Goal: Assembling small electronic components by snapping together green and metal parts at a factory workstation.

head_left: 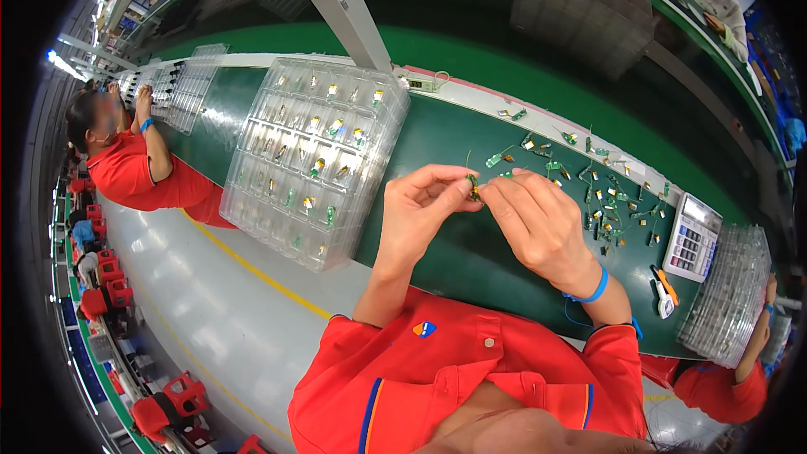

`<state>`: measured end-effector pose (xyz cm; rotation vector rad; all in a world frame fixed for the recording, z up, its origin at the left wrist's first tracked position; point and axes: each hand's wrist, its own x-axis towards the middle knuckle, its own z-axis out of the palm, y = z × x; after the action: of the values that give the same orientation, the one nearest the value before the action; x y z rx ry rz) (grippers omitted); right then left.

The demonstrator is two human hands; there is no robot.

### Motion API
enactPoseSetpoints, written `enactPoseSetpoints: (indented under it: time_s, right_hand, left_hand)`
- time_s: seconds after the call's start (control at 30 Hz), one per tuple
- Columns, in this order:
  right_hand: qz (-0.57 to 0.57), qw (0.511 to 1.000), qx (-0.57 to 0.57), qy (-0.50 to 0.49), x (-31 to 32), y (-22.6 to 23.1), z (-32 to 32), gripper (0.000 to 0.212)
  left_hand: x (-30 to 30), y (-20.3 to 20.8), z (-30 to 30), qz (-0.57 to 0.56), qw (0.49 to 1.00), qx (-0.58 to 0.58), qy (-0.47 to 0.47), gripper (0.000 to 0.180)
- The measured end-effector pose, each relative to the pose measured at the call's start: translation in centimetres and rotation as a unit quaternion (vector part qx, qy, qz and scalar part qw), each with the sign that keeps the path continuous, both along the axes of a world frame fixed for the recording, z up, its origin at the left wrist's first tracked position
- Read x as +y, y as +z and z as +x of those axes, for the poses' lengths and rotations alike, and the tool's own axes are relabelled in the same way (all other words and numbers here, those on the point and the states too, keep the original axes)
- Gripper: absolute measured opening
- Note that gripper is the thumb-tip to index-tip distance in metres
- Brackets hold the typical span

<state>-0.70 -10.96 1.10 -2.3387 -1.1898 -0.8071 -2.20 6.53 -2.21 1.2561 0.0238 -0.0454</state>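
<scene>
Between the fingertips of both hands is a small green circuit board [474,187] with a thin wire sticking up from it. My left hand [424,206] pinches it from the left, thumb and forefinger together. From the other side my right hand [538,223], with a blue band round its wrist, closes its fingertips on the same board, hiding part of it. More small green circuit boards [609,202] with wires and yellow-silver parts lie scattered to the right of my right hand. A few single boards [496,159] lie just beyond my fingers.
A stack of clear compartment trays [315,151] holding boards stands on the left of the green table [437,261]. On the right are a calculator [693,240], an orange-handled tool [666,284], and more stacked clear trays [731,294]. Co-workers in red [151,164] sit on both sides.
</scene>
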Motion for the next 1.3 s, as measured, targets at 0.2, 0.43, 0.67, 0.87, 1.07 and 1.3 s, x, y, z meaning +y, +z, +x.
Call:
enactPoseSetpoints:
  time_s: [0.2, 0.43, 0.67, 0.87, 1.07, 1.3]
  right_hand:
    - [0.038, 0.999, 0.038, -0.01, 0.0, -0.1, 0.0, 0.021]
    - [0.174, 0.948, 0.268, 0.003, -0.2, 0.0, 0.1, 0.014]
    - [0.324, 0.817, 0.477, -0.011, 0.2, -0.5, 0.2, 0.01]
    - [0.354, 0.776, 0.521, 0.009, 0.3, -0.5, 0.2, 0.01]
    - [0.415, 0.707, 0.572, 0.027, 0.5, -0.6, 0.1, 0.01]
    - [0.424, 0.703, 0.57, 0.032, 0.5, -0.8, 0.4, 0.011]
  left_hand:
    - [0.2, 0.3, 0.4, -0.006, 1.0, 0.01, -0.012, 0.012]
    - [-0.6, 0.4, 0.0, 0.008, 0.999, -0.033, 0.026, 0.011]
    - [-0.8, 0.6, 0.1, -0.024, 0.997, -0.05, 0.047, 0.012]
    - [0.0, 0.7, 0.4, -0.013, 0.997, -0.074, 0.01, 0.013]
    - [-0.3, 0.8, 0.0, 0.019, 0.995, -0.092, 0.027, 0.013]
    - [-0.4, 0.9, 0.0, 0.032, 0.991, -0.127, 0.026, 0.013]
